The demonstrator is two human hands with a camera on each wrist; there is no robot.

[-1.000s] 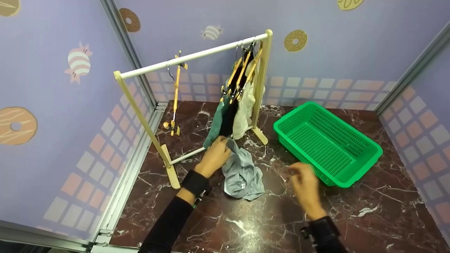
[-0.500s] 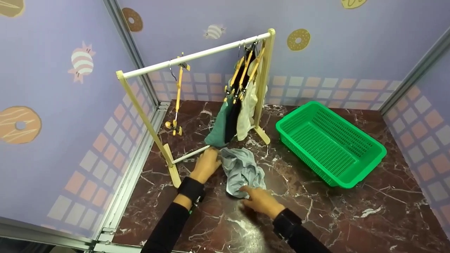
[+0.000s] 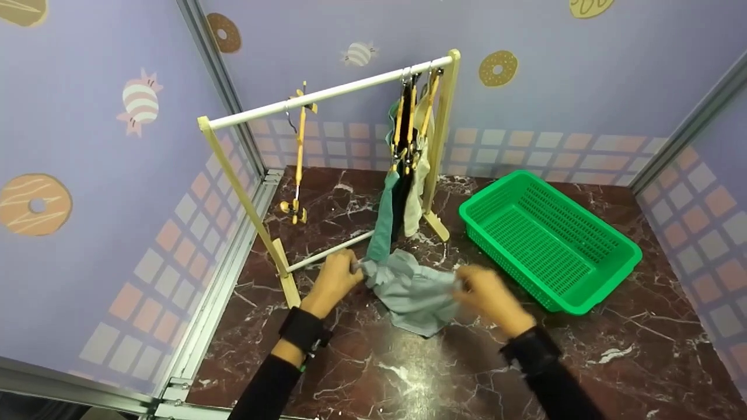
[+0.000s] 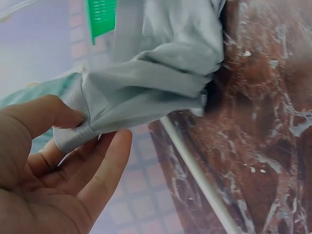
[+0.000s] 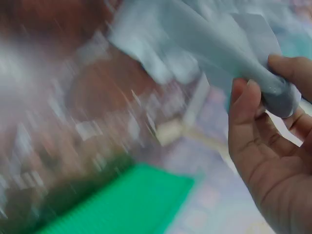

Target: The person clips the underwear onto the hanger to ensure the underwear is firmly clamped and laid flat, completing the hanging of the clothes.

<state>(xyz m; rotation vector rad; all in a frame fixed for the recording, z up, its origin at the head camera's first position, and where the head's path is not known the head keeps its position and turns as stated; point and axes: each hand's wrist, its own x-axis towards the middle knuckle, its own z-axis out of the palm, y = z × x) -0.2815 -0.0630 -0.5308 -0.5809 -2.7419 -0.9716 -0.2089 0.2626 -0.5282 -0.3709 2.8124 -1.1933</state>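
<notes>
A grey cloth garment (image 3: 417, 294) is stretched between both hands, its lower part hanging low over the table. My left hand (image 3: 335, 277) pinches its hemmed edge, thumb on top, as the left wrist view shows on the garment (image 4: 146, 92). Opposite, my right hand (image 3: 489, 294) pinches another part of the edge between thumb and fingers; the right wrist view of the garment (image 5: 229, 48) is blurred. What kind of garment it is cannot be told. Just behind it hangs a teal garment (image 3: 383, 219), its lower end close to the grey cloth.
A wooden rack (image 3: 332, 88) bears a bare hanger (image 3: 300, 151) at its left. Black and cream garments (image 3: 415, 201) hang on clip hangers at its right end. A green basket (image 3: 548, 245) stands on the right of the marbled table (image 3: 583, 356); patterned walls enclose it.
My right hand has come in to the garment, gripped its edge and drawn it out to the right. The cloth, crumpled before, is now spread wider. The hanging clothes have swung slightly right.
</notes>
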